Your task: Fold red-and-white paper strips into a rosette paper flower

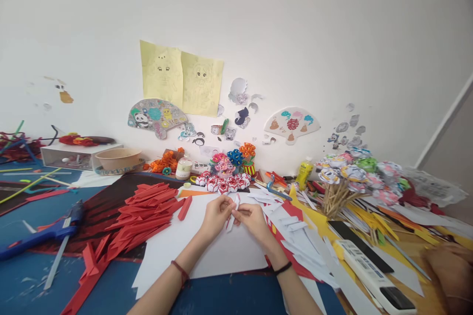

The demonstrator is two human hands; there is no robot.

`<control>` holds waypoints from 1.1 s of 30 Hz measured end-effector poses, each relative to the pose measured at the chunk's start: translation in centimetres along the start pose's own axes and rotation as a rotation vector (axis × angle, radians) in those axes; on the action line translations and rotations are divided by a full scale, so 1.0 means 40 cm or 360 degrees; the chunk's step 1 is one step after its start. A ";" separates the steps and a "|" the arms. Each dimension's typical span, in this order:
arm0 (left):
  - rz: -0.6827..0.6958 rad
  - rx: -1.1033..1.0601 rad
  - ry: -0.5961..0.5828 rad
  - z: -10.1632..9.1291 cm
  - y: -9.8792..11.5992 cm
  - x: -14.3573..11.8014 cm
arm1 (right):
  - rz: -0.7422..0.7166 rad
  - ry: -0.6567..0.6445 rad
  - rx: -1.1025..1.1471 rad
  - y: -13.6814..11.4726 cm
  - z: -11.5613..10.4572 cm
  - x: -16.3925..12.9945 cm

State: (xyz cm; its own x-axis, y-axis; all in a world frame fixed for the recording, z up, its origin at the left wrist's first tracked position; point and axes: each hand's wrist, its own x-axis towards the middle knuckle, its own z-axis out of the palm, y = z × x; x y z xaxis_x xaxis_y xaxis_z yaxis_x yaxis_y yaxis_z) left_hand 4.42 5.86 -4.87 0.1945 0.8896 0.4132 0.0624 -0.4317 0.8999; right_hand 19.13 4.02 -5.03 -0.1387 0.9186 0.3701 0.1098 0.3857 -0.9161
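Note:
My left hand (218, 214) and my right hand (252, 220) meet above a sheet of white paper (199, 261). Between their pinched fingertips is a narrow folded paper strip (235, 210), white with a touch of red, held nearly upright. Left of the hands lies a heap of folded red paper strips (148, 211). To their right, folded white paper strips (295, 226) are spread over red and yellow sheets. Just beyond the hands stands a row of red and white paper flowers (223, 184).
A blue glue gun (48, 234) lies at left. A white power strip (373, 273) and a black phone (360, 246) are at right, near another person's blurred hand (451, 275). Paper flowers on sticks (343, 177), a glue bottle (184, 167) and a yellow bottle (305, 173) stand towards the wall.

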 end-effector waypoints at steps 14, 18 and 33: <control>0.0126 0.0053 -0.0124 -0.013 -0.010 0.007 | 0.0081 -0.0033 0.0102 0.000 -0.007 -0.001; 0.0136 0.0018 -0.0165 -0.012 -0.002 0.001 | 0.0086 -0.0049 0.0125 0.004 -0.010 -0.002; 0.0050 -0.0289 -0.0448 -0.008 0.053 -0.013 | 0.0078 -0.0127 0.0210 0.000 -0.007 -0.005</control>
State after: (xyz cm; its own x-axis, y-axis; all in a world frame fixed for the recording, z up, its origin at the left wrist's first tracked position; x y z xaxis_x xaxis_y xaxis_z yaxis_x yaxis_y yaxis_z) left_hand 4.14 4.52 -3.14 0.4579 0.7892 0.4094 -0.1188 -0.4020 0.9079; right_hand 19.43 3.84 -5.06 -0.2147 0.9241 0.3161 -0.0112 0.3213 -0.9469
